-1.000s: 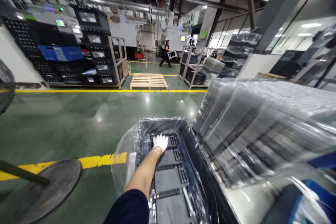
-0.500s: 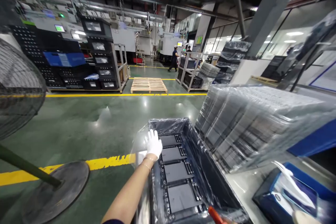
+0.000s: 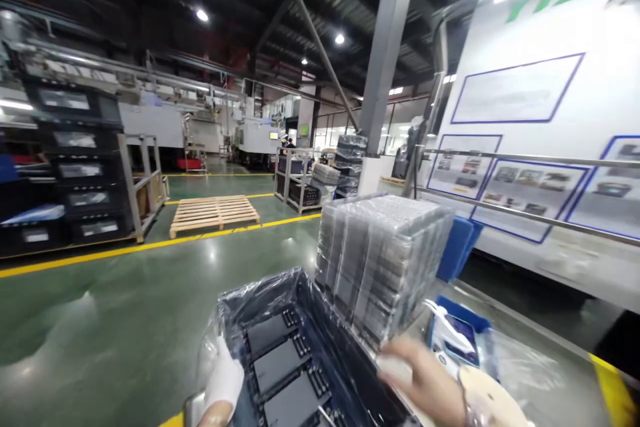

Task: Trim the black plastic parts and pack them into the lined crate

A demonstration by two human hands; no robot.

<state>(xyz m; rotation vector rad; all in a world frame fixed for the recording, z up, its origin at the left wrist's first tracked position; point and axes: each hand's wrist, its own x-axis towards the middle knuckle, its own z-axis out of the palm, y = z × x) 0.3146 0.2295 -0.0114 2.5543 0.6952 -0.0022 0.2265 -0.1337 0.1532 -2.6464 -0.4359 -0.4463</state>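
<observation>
At seven o'clock, my gloved left hand (image 3: pixel 223 380) is resting beside the plastic-lined crate (image 3: pixel 263 297); at five o'clock, my right hand (image 3: pixel 420 373) is hovering near the film-wrapped tray stack (image 3: pixel 383 260), both hands' fingers too blurred to tell.

- On our left hand (image 3: pixel 220 383) we wear a white fabric glove (image 3: pixel 225 367).
- Our right hand (image 3: pixel 425 373) shows white at the fingers (image 3: pixel 395 368), too blurred to tell more.
- We wear a thin band (image 3: pixel 467 407) at our right wrist.

the left hand (image 3: pixel 219 381) is cut off by the bottom edge, the right hand (image 3: pixel 425 375) is blurred, the black crate (image 3: pixel 265 297) runs off the bottom too
</observation>
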